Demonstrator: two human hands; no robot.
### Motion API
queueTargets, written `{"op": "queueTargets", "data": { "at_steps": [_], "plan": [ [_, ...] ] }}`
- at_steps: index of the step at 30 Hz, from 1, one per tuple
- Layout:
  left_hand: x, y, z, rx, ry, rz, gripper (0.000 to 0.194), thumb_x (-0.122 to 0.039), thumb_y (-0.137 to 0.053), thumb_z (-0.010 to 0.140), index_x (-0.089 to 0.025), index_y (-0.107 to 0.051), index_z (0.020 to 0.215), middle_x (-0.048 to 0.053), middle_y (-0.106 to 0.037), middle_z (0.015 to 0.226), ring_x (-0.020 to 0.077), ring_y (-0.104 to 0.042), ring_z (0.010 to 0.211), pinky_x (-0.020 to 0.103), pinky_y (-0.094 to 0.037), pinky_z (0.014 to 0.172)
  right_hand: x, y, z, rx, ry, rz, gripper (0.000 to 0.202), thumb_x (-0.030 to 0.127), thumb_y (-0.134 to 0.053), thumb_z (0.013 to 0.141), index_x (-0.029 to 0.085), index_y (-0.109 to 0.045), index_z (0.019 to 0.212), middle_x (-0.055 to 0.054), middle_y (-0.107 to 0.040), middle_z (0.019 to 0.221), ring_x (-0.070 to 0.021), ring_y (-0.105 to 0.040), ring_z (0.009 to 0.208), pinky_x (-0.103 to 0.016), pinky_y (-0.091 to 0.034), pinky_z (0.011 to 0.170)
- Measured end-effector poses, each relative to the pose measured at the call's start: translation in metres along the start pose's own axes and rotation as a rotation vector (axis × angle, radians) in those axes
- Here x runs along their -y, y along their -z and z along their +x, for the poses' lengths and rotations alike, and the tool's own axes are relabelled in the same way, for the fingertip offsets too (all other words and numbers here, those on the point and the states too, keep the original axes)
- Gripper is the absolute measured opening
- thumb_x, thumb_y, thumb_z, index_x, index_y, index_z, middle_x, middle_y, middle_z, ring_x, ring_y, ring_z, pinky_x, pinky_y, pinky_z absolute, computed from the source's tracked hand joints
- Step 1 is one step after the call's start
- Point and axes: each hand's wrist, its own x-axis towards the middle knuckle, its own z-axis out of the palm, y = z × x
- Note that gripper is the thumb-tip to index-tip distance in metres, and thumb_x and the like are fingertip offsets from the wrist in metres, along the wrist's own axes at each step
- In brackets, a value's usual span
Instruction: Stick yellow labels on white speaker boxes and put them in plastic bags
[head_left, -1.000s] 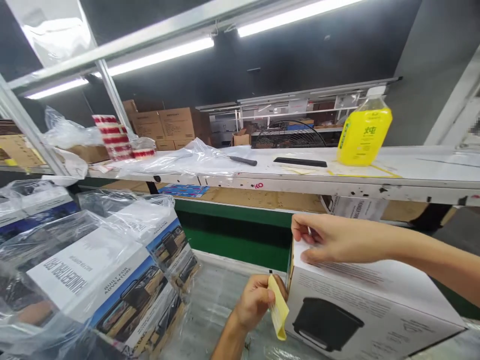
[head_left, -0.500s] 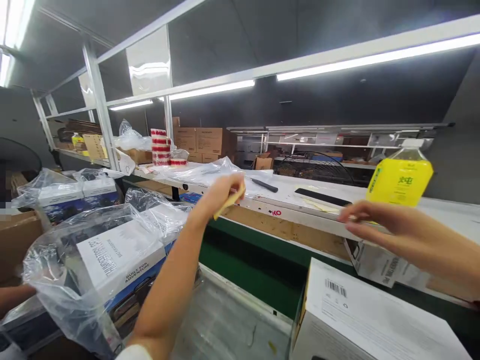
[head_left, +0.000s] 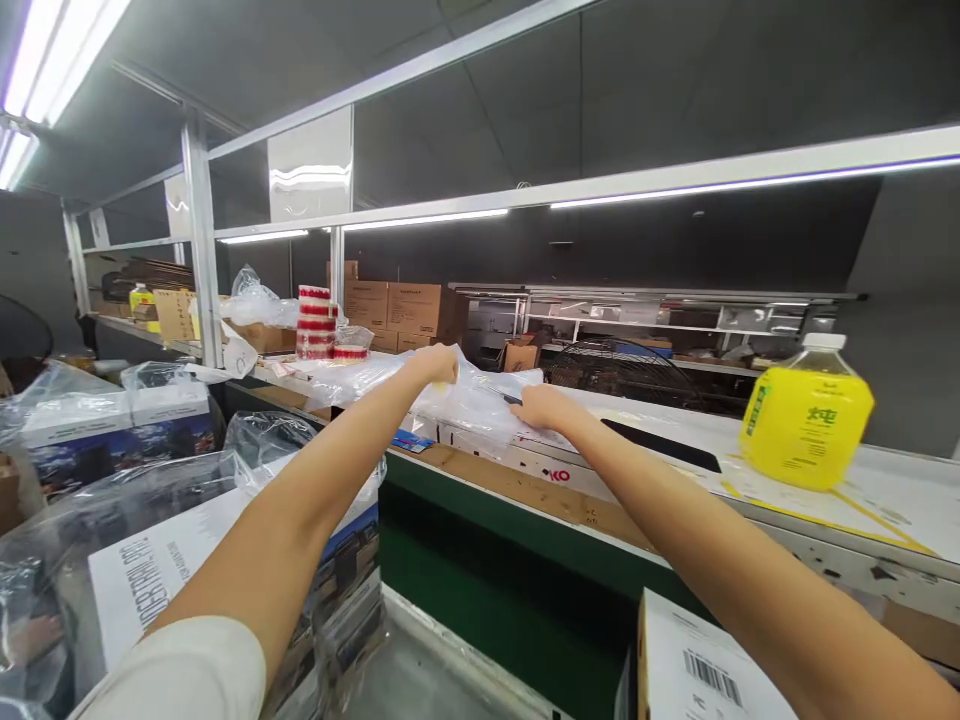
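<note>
My left hand (head_left: pixel 437 366) is closed over the clear plastic bags (head_left: pixel 480 405) on the bench. A sliver of the pale yellow strip (head_left: pixel 451 374) shows at its fingers; the rest is hidden. My right hand (head_left: pixel 541 408) is closed around the black handle (head_left: pixel 514 400) of a thin tool lying on the bags, its kind unclear. Below my right forearm stands a white box with a barcode (head_left: pixel 712 670). Under my left arm is a printed white box (head_left: pixel 165 560) inside a clear bag.
On the bench are a jug of yellow liquid (head_left: pixel 808 425), a dark flat strip (head_left: pixel 660 444) and stacked red-and-white tape rolls (head_left: pixel 316 322). Another person's hand (head_left: pixel 34 638) is at the lower left, by the bagged boxes. A metal post (head_left: pixel 199 240) rises at the left.
My right hand has moved left from beside the jug to the black handle and closed on it. My left hand has moved slightly left onto the bags. The view has shifted.
</note>
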Motion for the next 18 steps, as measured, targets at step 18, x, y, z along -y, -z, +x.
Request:
{"op": "queueTargets", "data": {
  "at_steps": [18],
  "plan": [
    [0.043,-0.024,0.064,-0.349,0.214,-0.587,0.041,-0.034,-0.074,0.098,-0.016,-0.065,0.134,0.013,-0.067,0.138,0.0293,-0.067,0.124,0.053,-0.056,0.106,-0.053,0.082,-0.069,-0.078,-0.051,0.581,0.031,0.039,-0.047,0.11,0.017,-0.061,0.092,0.004,-0.047,0.066,-0.0073,-0.034,0.049,-0.022,-0.029,0.045]
  ]
}}
